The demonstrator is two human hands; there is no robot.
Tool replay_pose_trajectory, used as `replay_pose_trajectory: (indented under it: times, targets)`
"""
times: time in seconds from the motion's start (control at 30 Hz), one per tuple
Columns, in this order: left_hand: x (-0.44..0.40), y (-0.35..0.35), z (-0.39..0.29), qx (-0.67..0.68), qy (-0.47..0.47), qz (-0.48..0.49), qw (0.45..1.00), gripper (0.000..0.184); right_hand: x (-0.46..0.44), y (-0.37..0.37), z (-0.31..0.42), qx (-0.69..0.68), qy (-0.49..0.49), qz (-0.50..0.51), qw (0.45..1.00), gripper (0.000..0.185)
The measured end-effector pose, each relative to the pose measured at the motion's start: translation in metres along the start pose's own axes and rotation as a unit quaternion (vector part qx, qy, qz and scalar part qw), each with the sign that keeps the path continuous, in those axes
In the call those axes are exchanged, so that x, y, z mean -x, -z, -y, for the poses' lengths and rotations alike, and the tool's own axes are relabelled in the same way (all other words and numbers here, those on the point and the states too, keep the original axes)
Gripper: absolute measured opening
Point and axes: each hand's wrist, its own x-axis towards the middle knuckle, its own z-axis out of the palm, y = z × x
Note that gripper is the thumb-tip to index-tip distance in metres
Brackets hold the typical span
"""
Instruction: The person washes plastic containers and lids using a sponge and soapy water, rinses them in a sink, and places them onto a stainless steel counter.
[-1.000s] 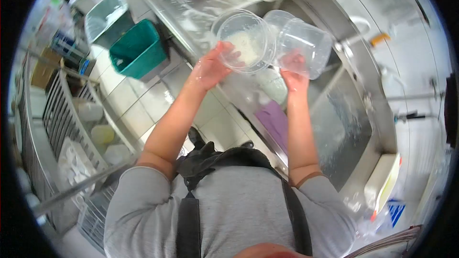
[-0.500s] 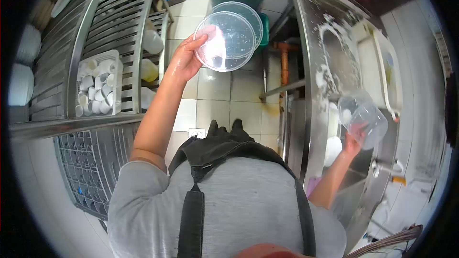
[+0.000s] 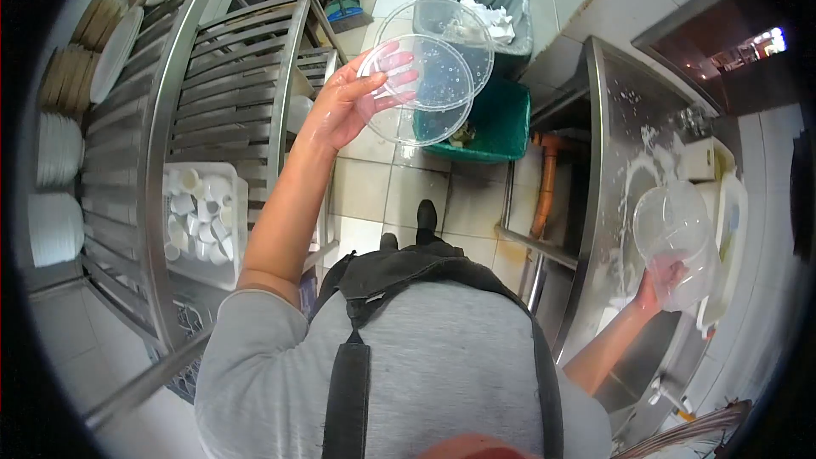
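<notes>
My left hand (image 3: 340, 110) is raised over the floor and closed on round clear plastic lids (image 3: 446, 76), its thumb on top and the fingers showing through underneath. The lids overlap in a fan, with water drops on them. On the right, my right hand (image 3: 653, 287) grips clear plastic tubs (image 3: 676, 225) by the side, above the wet steel sink counter (image 3: 608, 161). They look nested, though I cannot tell how many there are. Part of that hand shows blurred through the plastic.
Ahead stand a grey lined bin (image 3: 523, 34) with white paper in it and a green bin (image 3: 501, 140). Slatted steel racks (image 3: 229, 81) on the left carry a white basket of cups (image 3: 242, 204) and stacked white bowls (image 3: 55, 229). An orange pipe (image 3: 544, 195) runs under the counter.
The view has shifted, with the bins now nearer and the rack further right. The lids in my left hand are spread further apart. My right hand still holds the tubs, now over the soapy counter.
</notes>
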Motion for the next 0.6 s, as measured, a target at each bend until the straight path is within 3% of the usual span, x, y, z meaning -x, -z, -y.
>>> replay_pose_trajectory:
  times: [0.13, 0.2, 0.27, 0.3, 0.33, 0.4, 0.43, 0.47, 0.5, 0.53, 0.6]
  targets:
    - [-0.067, 0.031, -0.033, -0.017, -0.008, 0.011, 1.0, 0.056, -0.082, -0.009, -0.073, 0.068, -0.023, -0.016, 0.997, 0.026]
    - [-0.099, 0.058, -0.05, -0.017, -0.013, 0.014, 1.0, 0.053, -0.119, -0.008, -0.13, 0.134, -0.144, 0.16, 0.967, 0.04]
    - [-0.143, 0.11, -0.059, -0.207, -0.006, -0.035, 0.978, 0.045, -0.151, -0.022, -0.2, 0.188, -0.161, 0.027, 0.969, 0.046]
    - [-0.166, 0.146, -0.055, -0.312, 0.008, -0.11, 0.944, 0.039, -0.157, -0.049, -0.259, 0.341, -0.116, -0.059, 0.931, 0.045]
    - [-0.187, 0.176, -0.055, -0.31, 0.008, -0.108, 0.944, 0.039, -0.169, -0.073, -0.308, 0.48, -0.064, -0.142, 0.863, 0.045]
    - [-0.228, 0.225, -0.061, -0.303, 0.065, -0.184, 0.933, 0.034, -0.203, -0.052, -0.35, 0.533, -0.116, -0.139, 0.826, 0.042]
    - [-0.246, 0.244, -0.062, -0.305, 0.072, -0.176, 0.933, 0.034, -0.218, -0.047, -0.378, 0.489, -0.071, -0.183, 0.85, 0.042]
    - [-0.266, 0.261, -0.064, -0.538, 0.075, -0.181, 0.82, 0.032, -0.227, -0.036, -0.398, 0.489, -0.064, -0.194, 0.848, 0.042]
    - [-0.29, 0.276, -0.067, -0.734, 0.061, -0.173, 0.654, 0.03, -0.24, -0.024, -0.417, 0.512, -0.049, -0.167, 0.841, 0.04]
    - [-0.312, 0.305, -0.059, -0.692, 0.041, -0.194, 0.694, 0.027, -0.259, -0.023, -0.432, 0.537, -0.036, -0.138, 0.831, 0.038]
    - [-0.352, 0.328, -0.063, -0.403, 0.152, -0.164, 0.887, 0.024, -0.281, -0.053, -0.479, 0.57, -0.027, -0.209, 0.794, 0.035]
